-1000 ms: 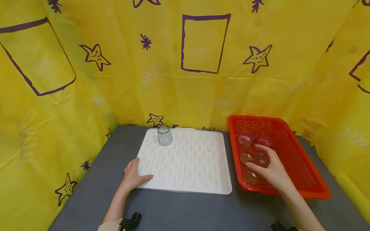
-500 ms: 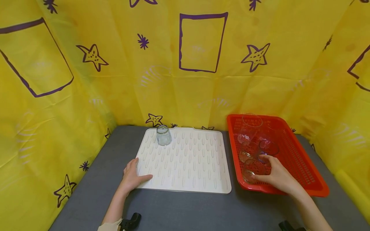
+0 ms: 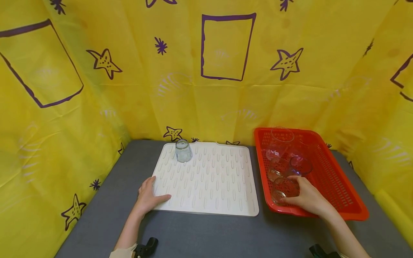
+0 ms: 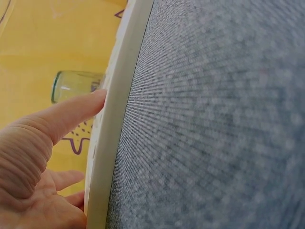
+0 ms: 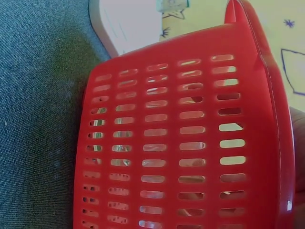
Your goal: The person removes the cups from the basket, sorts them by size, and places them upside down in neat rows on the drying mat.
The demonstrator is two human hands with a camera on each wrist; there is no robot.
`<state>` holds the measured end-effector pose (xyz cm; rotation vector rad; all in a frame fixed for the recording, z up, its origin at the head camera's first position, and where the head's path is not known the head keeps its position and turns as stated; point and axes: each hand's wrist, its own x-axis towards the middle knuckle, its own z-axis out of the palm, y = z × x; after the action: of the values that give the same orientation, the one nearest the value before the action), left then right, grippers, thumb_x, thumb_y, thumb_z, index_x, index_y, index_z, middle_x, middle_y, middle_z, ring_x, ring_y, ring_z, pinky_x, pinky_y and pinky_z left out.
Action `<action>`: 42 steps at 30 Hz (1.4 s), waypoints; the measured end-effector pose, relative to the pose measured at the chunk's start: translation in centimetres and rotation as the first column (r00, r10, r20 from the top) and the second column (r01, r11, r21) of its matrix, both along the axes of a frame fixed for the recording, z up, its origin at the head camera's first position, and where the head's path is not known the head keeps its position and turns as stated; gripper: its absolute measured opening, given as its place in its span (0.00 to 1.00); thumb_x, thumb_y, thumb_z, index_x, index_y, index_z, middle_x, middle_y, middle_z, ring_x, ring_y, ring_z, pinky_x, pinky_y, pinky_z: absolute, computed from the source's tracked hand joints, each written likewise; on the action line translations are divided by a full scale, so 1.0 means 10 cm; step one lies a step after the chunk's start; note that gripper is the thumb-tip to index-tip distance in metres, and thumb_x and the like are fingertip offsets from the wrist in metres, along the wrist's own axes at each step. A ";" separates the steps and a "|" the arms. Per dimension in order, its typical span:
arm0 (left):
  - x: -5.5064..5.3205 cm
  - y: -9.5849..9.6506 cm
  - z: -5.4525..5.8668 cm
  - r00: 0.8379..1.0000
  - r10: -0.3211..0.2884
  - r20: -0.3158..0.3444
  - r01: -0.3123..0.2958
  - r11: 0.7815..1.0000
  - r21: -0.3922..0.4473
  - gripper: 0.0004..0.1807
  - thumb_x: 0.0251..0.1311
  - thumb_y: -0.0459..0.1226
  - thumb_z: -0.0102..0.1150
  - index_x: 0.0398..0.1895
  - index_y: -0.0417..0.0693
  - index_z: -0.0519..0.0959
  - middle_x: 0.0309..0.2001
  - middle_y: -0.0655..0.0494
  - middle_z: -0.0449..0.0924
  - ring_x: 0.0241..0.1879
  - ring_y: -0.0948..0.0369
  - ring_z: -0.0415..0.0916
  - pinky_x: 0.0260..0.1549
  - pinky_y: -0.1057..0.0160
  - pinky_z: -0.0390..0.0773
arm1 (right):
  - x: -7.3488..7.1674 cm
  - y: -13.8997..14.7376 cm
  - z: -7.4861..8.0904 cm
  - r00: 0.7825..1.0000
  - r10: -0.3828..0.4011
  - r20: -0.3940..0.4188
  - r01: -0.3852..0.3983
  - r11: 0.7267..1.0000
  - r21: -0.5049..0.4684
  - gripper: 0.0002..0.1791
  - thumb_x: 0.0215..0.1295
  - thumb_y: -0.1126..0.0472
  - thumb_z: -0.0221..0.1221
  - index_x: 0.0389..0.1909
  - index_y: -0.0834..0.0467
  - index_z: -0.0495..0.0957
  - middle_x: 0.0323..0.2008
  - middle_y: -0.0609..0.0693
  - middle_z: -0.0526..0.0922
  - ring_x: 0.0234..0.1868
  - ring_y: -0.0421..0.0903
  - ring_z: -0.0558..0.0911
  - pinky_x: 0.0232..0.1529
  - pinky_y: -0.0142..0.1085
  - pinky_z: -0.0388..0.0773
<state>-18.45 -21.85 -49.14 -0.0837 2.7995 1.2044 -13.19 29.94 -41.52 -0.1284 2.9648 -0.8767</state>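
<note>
My left hand rests at the near left corner of a white ribbed drying mat. Its thumb lies on the top, and the other fingers reach along the left side. Upside down near the mat's back left stands a clear glass, also visible beyond the thumb in the left wrist view. Inside a red plastic basket, my right hand grips the nearest drinking glass between thumb and fingers. The basket wall hides most of this hand in the right wrist view.
Several other clear glasses stand in the basket's left half, including one glass beside the right fingers and a taller glass at the back. A grey tabletop lies below. Yellow patterned cloth encloses the back and sides.
My right hand has come down into the basket, and its thumb and fingers have closed on the nearest glass. The left hand stays at the mat's corner.
</note>
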 end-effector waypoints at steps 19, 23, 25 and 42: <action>-0.02 0.14 0.13 0.994 0.067 -0.088 -0.063 0.997 0.043 0.43 0.55 0.42 0.67 0.69 0.33 0.59 0.70 0.29 0.50 0.68 0.33 0.44 0.63 0.35 0.50 | 0.09 -0.03 0.22 0.997 -0.049 -0.061 0.044 0.996 -0.076 0.47 0.49 0.44 0.73 0.62 0.65 0.64 0.55 0.66 0.69 0.52 0.63 0.72 0.47 0.62 0.72; 0.02 0.29 0.25 0.986 0.063 -0.153 -0.038 0.987 0.158 0.35 0.58 0.40 0.67 0.67 0.39 0.67 0.68 0.37 0.61 0.68 0.41 0.56 0.64 0.40 0.57 | 0.12 -0.08 0.34 0.993 -0.090 -0.080 0.080 0.989 -0.126 0.48 0.50 0.44 0.72 0.65 0.63 0.61 0.58 0.66 0.65 0.54 0.63 0.69 0.48 0.64 0.71; 0.06 0.39 0.33 0.985 0.053 -0.161 -0.012 0.969 0.249 0.31 0.59 0.39 0.67 0.65 0.42 0.70 0.66 0.41 0.67 0.65 0.45 0.64 0.62 0.43 0.62 | 0.14 -0.11 0.39 0.989 -0.114 -0.094 0.098 0.982 -0.161 0.48 0.51 0.44 0.72 0.66 0.62 0.61 0.60 0.65 0.64 0.56 0.63 0.67 0.50 0.65 0.69; 0.33 1.14 0.69 0.924 -0.254 -0.286 0.382 0.661 0.646 0.29 0.58 0.31 0.66 0.63 0.44 0.70 0.60 0.47 0.72 0.58 0.48 0.72 0.53 0.61 0.75 | 0.08 -0.68 0.56 0.994 -0.047 -0.102 -0.006 0.888 -0.460 0.42 0.54 0.52 0.71 0.68 0.51 0.61 0.63 0.55 0.65 0.57 0.56 0.71 0.48 0.49 0.78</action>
<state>-15.10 -10.41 -42.24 0.5722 2.1227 2.1226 -12.38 23.12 -35.89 -0.1659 2.7909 -1.6122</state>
